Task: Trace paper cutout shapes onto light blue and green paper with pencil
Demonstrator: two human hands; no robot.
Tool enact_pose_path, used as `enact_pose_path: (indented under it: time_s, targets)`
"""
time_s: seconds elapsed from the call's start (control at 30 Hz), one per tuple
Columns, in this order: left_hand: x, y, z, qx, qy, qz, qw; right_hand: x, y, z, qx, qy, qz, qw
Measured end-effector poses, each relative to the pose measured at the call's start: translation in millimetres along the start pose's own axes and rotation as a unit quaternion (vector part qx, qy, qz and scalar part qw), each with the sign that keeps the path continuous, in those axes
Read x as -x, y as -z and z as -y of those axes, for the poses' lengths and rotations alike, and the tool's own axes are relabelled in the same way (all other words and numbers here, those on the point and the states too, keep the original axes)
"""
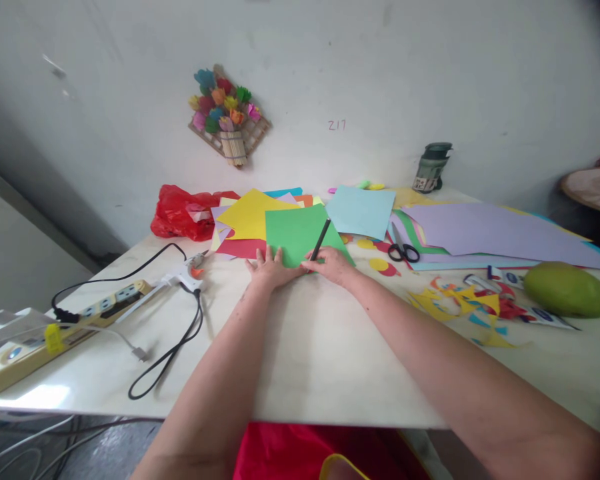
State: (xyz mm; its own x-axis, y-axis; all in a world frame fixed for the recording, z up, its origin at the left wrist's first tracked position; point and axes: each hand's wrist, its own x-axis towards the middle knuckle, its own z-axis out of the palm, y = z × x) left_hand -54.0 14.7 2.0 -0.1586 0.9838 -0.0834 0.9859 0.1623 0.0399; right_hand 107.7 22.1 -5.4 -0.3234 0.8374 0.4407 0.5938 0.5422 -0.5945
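A green sheet of paper [293, 230] lies at the middle of the table, overlapping a yellow sheet [247, 213] and a red one [243, 249]. My left hand [271, 272] rests with fingers spread at the green sheet's lower left edge. A dark pencil or pen [321, 239] is gripped in my right hand [334, 267], its upper end tilted to the right and its lower end near the sheet's bottom edge. The two hands are close together. The pen's tip is too small to make out.
Scissors [403, 252] and a light blue sheet [361, 212] lie to the right, with paper scraps [455, 300] and a green fruit [567, 290] beyond. At left are a glue gun [190, 272], a power strip [70, 337] and a red bag [183, 213]. A bottle [431, 168] stands at the back.
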Motion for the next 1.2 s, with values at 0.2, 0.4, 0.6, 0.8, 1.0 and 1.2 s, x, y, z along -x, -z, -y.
enact_pose_path:
  time_s: [0.2, 0.4, 0.6, 0.8, 1.0, 1.2]
  targets:
    - [0.6, 0.0, 0.0, -0.001, -0.004, 0.001, 1.0, 0.2, -0.1, -0.3, 0.001, 0.003, -0.003, 1.0]
    - [-0.4, -1.0, 0.3, -0.003, 0.0, -0.002, 1.0, -0.1, -0.5, -1.2, 0.007, 0.005, -0.006, 1.0]
    - [-0.9, -1.9, 0.9, -0.002, -0.005, -0.006, 1.0, -0.4, -0.7, -1.6, 0.012, -0.007, 0.0, 1.0]
    - [-0.7, -1.9, 0.8, -0.003, -0.002, 0.0, 1.0, 0.1, 2.4, 2.0, 0.001, -0.015, 0.001, 1.0]
    - [-1.1, -2.7, 1.3, -0.004, -0.005, -0.007, 1.0, 0.6, 5.1, 5.3, -0.008, -0.023, -0.003, 1.0]
    - [-1.3, -2.2, 0.6, -0.006, -0.004, -0.007, 1.0, 0.9, 6.1, 4.9, -0.017, -0.038, -0.006, 0.999]
